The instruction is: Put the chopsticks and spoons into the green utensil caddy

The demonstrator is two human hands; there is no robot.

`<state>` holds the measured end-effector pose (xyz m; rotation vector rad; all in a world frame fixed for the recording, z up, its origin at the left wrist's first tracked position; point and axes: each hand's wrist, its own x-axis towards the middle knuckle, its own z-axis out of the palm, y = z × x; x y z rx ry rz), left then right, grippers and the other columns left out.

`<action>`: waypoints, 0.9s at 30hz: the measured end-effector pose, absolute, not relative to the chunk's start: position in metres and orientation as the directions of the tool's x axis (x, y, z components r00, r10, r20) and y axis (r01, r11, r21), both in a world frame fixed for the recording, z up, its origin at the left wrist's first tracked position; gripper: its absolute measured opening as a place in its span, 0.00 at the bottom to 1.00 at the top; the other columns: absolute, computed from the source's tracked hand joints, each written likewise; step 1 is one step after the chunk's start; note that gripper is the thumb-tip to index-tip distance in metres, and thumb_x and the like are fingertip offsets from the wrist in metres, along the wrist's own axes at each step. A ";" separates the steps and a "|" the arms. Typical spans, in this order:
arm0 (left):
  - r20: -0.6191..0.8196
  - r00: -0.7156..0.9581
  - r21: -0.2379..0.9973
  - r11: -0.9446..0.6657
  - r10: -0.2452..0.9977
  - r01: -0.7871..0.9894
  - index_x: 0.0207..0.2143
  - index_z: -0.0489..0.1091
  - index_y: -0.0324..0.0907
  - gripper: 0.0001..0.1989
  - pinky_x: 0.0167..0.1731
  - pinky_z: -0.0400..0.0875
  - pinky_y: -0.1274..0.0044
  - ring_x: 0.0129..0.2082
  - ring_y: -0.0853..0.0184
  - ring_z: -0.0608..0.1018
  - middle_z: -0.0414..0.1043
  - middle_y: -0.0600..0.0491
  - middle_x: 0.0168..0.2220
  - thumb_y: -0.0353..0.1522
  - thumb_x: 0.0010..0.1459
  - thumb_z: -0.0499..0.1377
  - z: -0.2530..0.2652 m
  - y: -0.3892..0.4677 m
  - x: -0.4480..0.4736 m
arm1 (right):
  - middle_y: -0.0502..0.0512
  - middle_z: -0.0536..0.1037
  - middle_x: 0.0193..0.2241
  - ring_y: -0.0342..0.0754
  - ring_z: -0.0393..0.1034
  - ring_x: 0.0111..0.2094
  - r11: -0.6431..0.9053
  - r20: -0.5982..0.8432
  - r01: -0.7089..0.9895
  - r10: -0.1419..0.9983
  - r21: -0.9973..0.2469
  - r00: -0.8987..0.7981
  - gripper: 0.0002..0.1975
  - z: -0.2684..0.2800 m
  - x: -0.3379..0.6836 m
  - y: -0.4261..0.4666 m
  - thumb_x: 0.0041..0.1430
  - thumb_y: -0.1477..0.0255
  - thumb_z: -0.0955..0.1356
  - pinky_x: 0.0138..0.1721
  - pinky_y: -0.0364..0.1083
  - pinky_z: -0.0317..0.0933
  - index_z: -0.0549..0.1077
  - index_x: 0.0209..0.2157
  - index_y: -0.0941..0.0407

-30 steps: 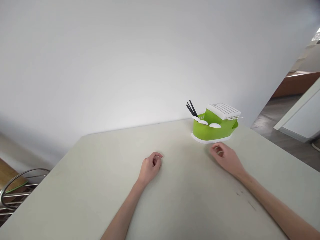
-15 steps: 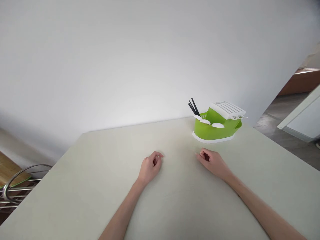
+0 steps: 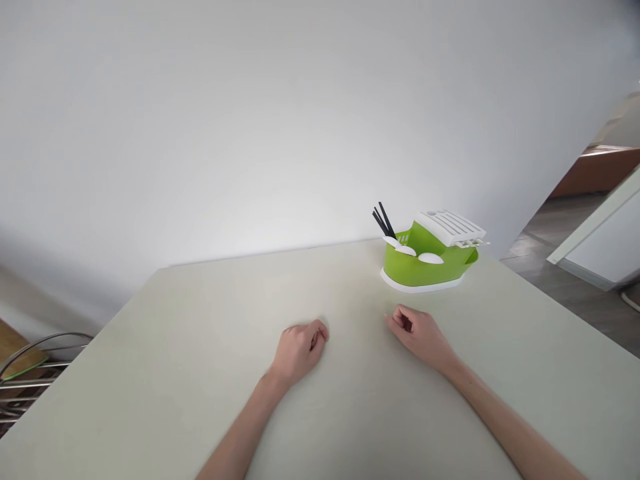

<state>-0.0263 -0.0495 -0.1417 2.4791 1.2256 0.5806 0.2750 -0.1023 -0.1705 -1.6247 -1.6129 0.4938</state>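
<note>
My left hand (image 3: 301,350) rests on the pale table (image 3: 200,373) with its fingers loosely curled in and nothing visible in them. To its right, my right hand (image 3: 413,332) lies on the tabletop in a loose fist, also holding nothing I can see. Just beyond the right hand stands a green and white utensil caddy (image 3: 423,270), which neither hand touches. White spoons, of which the rounded ends (image 3: 431,258) show, hang over its near side. Black chopsticks (image 3: 384,220) lean out of its left end, and a slotted white top (image 3: 451,227) covers its right part.
A plain wall (image 3: 280,133) rises behind the table's far edge. At the lower left is a metal rack (image 3: 30,383) with a wooden board (image 3: 20,350) in it. Beyond the table's right edge lie a grey floor (image 3: 590,303) and a white panel (image 3: 605,230).
The view has shifted slightly, so the caddy appears a little lower and further left. My left hand has curled its fingers in a bit more. Nothing was picked up or let go.
</note>
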 end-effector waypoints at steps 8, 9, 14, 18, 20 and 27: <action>0.225 0.559 0.431 -0.596 0.798 0.677 0.36 0.74 0.46 0.13 0.28 0.58 0.76 0.21 0.69 0.67 0.68 0.57 0.22 0.27 0.62 0.50 -0.143 -0.049 -0.027 | 0.45 0.59 0.21 0.44 0.52 0.24 0.111 0.251 0.665 0.961 -0.738 0.118 0.21 -0.171 0.273 -0.102 0.67 0.57 0.64 0.27 0.44 0.51 0.52 0.25 0.51; 0.227 0.559 0.429 -0.598 0.797 0.678 0.36 0.73 0.46 0.13 0.28 0.58 0.76 0.21 0.69 0.66 0.68 0.58 0.22 0.27 0.63 0.50 -0.143 -0.049 -0.027 | 0.44 0.59 0.21 0.44 0.52 0.24 0.110 0.250 0.665 0.961 -0.738 0.118 0.21 -0.171 0.273 -0.102 0.67 0.57 0.64 0.27 0.44 0.51 0.52 0.25 0.51; 0.234 0.562 0.440 -0.602 0.793 0.667 0.36 0.73 0.46 0.13 0.28 0.59 0.75 0.21 0.69 0.67 0.69 0.57 0.22 0.27 0.62 0.50 -0.144 -0.049 -0.027 | 0.45 0.59 0.20 0.44 0.53 0.24 0.103 0.242 0.671 0.963 -0.734 0.116 0.21 -0.171 0.273 -0.102 0.67 0.57 0.64 0.26 0.44 0.51 0.52 0.25 0.51; 0.228 0.559 0.441 -0.596 0.797 0.671 0.36 0.73 0.45 0.13 0.28 0.60 0.75 0.21 0.69 0.67 0.69 0.57 0.22 0.27 0.63 0.49 -0.144 -0.049 -0.026 | 0.45 0.60 0.20 0.45 0.53 0.24 0.096 0.241 0.680 0.963 -0.727 0.123 0.22 -0.173 0.274 -0.101 0.66 0.56 0.64 0.26 0.44 0.52 0.53 0.25 0.51; 0.226 0.561 0.433 -0.598 0.796 0.674 0.36 0.73 0.45 0.13 0.28 0.60 0.75 0.21 0.69 0.67 0.69 0.57 0.22 0.27 0.62 0.49 -0.144 -0.049 -0.026 | 0.45 0.60 0.21 0.45 0.53 0.23 0.092 0.237 0.682 0.964 -0.726 0.122 0.21 -0.174 0.274 -0.101 0.67 0.56 0.64 0.26 0.44 0.52 0.53 0.25 0.51; 0.240 0.567 0.431 -0.609 0.788 0.666 0.35 0.72 0.45 0.12 0.28 0.59 0.76 0.21 0.69 0.67 0.69 0.58 0.22 0.26 0.62 0.50 -0.144 -0.049 -0.026 | 0.45 0.59 0.21 0.44 0.52 0.24 0.081 0.221 0.680 0.968 -0.728 0.121 0.21 -0.170 0.273 -0.102 0.67 0.56 0.64 0.26 0.44 0.51 0.53 0.25 0.51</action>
